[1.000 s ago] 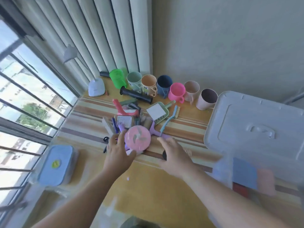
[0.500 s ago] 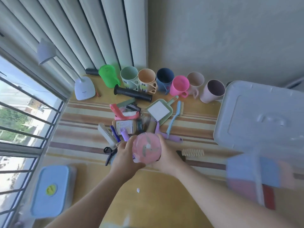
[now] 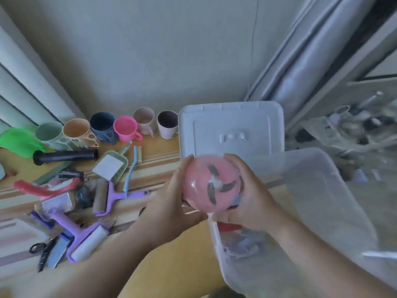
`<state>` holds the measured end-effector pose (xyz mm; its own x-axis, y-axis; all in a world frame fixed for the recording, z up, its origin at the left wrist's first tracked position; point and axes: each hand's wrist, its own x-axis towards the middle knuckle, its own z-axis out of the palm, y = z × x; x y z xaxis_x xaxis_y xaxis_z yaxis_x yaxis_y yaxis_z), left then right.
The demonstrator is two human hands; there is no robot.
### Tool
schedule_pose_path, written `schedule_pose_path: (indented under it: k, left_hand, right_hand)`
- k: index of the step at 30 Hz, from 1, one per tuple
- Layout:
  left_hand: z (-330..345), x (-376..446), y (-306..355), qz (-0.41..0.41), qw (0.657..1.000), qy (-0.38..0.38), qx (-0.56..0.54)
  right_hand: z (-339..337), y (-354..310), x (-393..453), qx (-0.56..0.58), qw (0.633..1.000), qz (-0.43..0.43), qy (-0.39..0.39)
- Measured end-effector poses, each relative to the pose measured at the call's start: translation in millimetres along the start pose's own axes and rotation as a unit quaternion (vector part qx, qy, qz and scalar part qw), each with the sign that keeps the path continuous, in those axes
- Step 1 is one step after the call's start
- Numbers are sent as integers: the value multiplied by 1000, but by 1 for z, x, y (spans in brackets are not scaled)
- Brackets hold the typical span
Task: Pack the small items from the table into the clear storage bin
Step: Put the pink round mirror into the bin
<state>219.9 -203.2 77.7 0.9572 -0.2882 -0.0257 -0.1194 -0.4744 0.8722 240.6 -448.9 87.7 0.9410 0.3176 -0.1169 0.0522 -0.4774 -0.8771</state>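
Pink round chopper bowl (image 3: 211, 182) with dark blades visible through its clear face, held up off the bench (image 3: 163, 274) between both hands. Left hand (image 3: 169, 203) grips its left side, fingers curled round the rim; right hand (image 3: 250, 197) grips the right side the same way. Each grip is closed onto the bowl, none free. Bowl sits above the near-left rim of the clear storage bin (image 3: 322, 190), which stands at the bench's right edge; a few blurred items lie inside, red and blue ones near its left wall. White lid (image 3: 231, 127) lies flat behind the bin, toward the back edge. Row of cups (image 3: 125, 127) lines the back edge left of the lid. Black cylinder (image 3: 64, 157) lies in front of the cups. Left half of bench: green dustpan (image 3: 110, 166), blue brush (image 3: 130, 168), purple roller (image 3: 107, 198), purple lint roller (image 3: 86, 244), red tool (image 3: 40, 189), black scissors (image 3: 41, 252) near the front-left corner. Motion blur throughout.
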Motion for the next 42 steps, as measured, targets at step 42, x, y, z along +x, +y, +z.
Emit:
schedule_pose_path:
  k: [42]
  left_hand:
    - [243,74,71,-99,972,-202,68]
  right_hand:
    - [-158,209,-39,-152,970,112,-151]
